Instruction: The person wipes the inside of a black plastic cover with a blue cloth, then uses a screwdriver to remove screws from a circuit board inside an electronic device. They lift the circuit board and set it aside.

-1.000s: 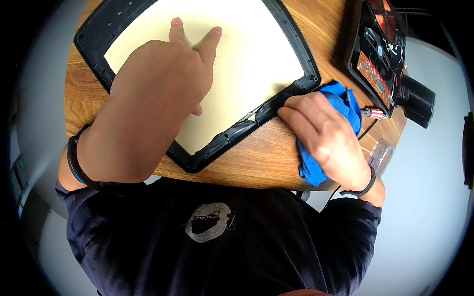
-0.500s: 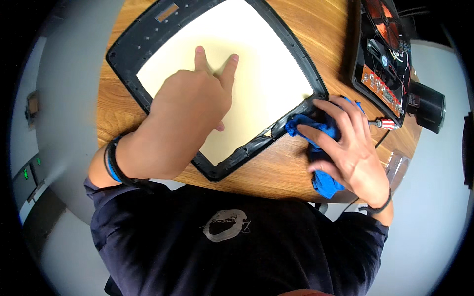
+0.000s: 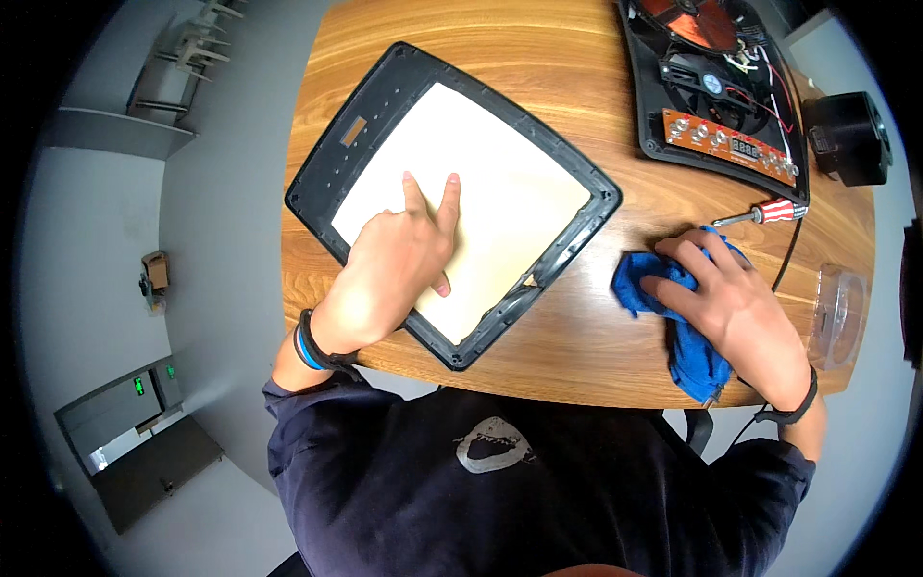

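A black plastic frame with a cream panel (image 3: 500, 183) set in it lies flat on the wooden table, turned at an angle. It looks like the inner side of an induction cooker's top cover. My left hand (image 3: 399, 255) rests on the panel with two fingers stretched apart and the thumb tip showing lower down; nothing is in it. Right of the frame's lower corner, a crumpled blue cloth (image 3: 697, 361) lies on the tabletop. My right hand (image 3: 735, 303) is over that cloth, fingers curled into it, apart from the frame. Part of the cloth is hidden under the palm.
An opened induction cooker base (image 3: 654, 125) with copper coil, fan and orange circuit board sits at the far right. Below it lies a screwdriver (image 3: 774, 212) with a striped handle. A clear plastic tray (image 3: 838, 313) and a black box-shaped object (image 3: 851, 139) stand near the right edge.
My right hand and the blue cloth have moved right, off the frame's edge onto the table. My left hand stays on the panel. The whole view has shifted, showing more of the table.
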Tool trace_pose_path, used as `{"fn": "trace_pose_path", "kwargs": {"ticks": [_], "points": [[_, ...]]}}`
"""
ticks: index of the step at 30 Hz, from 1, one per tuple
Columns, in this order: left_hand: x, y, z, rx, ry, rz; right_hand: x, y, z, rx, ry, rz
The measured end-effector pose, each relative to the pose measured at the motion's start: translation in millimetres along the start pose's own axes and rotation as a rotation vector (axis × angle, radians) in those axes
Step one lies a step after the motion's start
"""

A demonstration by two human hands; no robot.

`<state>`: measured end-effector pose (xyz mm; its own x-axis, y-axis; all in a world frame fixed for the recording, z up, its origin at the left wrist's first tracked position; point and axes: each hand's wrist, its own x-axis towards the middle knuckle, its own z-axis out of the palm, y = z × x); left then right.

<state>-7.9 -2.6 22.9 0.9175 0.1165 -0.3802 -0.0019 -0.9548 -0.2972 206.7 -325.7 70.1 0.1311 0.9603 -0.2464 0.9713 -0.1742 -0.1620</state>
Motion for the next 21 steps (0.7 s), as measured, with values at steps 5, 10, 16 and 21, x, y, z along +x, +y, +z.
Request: {"fn": "trace_pose_path", "kwargs": {"ticks": [5,10,16,21], "points": [[-3,11,-7,-0.016,0.086,0.006,-1,-17,-39,0.175,0.385,-0.126],[-10,24,-15,-0.415,0.093,0.108,34,-35,-37,0.211,0.574,-0.256],[-26,-15,-7,-0.412,0.232,0.127,60,-51,5,-0.002,0.300,-0.125],[-37,-90,14,-0.432,0.164,-0.259,84,-40,10,0.048,0.321,-0.187]]}}
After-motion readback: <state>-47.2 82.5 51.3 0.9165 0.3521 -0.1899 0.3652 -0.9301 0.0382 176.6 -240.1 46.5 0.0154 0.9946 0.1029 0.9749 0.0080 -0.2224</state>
